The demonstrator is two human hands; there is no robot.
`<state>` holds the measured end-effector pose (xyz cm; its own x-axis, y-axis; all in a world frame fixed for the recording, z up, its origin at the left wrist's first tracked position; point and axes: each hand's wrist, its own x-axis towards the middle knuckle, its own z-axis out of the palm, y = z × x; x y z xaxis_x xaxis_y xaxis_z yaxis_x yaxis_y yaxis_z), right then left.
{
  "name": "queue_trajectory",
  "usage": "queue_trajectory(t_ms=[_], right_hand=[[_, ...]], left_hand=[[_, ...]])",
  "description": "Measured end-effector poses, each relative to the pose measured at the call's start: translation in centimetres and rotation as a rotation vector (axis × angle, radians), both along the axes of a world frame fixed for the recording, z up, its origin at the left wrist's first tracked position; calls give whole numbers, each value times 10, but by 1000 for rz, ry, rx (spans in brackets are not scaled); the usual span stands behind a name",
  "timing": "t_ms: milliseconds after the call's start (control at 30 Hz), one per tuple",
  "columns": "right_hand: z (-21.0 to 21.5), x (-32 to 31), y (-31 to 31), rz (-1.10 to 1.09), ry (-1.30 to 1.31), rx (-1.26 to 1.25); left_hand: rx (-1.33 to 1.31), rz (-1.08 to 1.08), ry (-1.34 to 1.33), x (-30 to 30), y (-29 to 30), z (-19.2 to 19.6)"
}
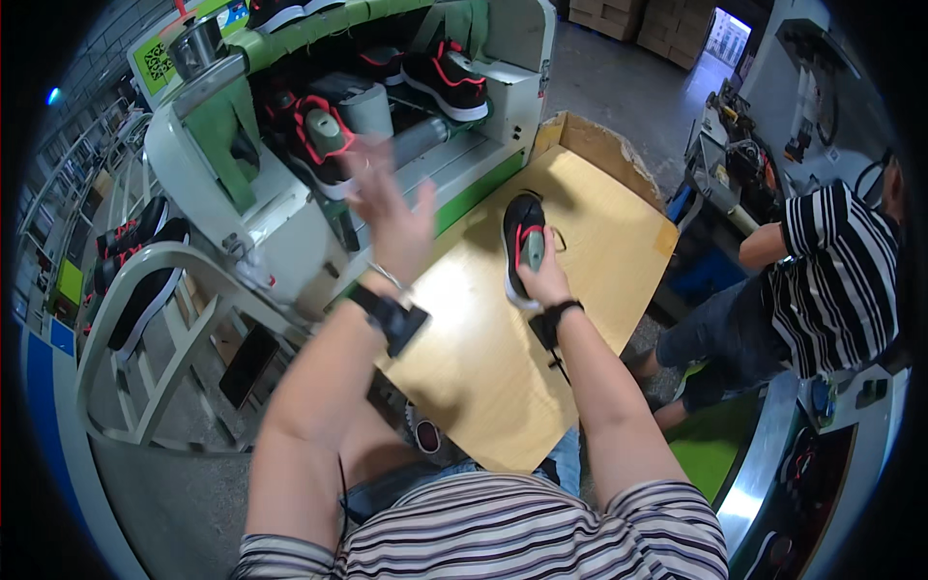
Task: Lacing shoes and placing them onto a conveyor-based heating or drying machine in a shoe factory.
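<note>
Several shoes (pixel 449 85) inside machine (pixel 519 101); left fingers (pixel 369 179) spread, empty; right fingers (pixel 550 253) gripping black shoe (pixel 523 240).

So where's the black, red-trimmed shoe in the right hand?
In the head view, the shoe is just right of centre, over the pale wooden tabletop, gripped by the right hand.
</note>
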<state>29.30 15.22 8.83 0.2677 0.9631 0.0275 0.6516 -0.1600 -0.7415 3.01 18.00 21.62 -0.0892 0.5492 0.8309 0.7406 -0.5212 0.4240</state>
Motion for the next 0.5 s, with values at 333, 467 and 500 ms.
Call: queue_trajectory(t_ms=[333, 467, 500], right_hand=[[51, -49, -286, 513, 315, -298], [-1, -66, -247, 612, -2, -162], [-10, -78, -248, 497, -15, -50]], left_hand=[[-544, -770, 612, -15, -210, -91], [-524, -436, 654, -64, -223, -119], [-530, -449, 717, -74, -229, -116]])
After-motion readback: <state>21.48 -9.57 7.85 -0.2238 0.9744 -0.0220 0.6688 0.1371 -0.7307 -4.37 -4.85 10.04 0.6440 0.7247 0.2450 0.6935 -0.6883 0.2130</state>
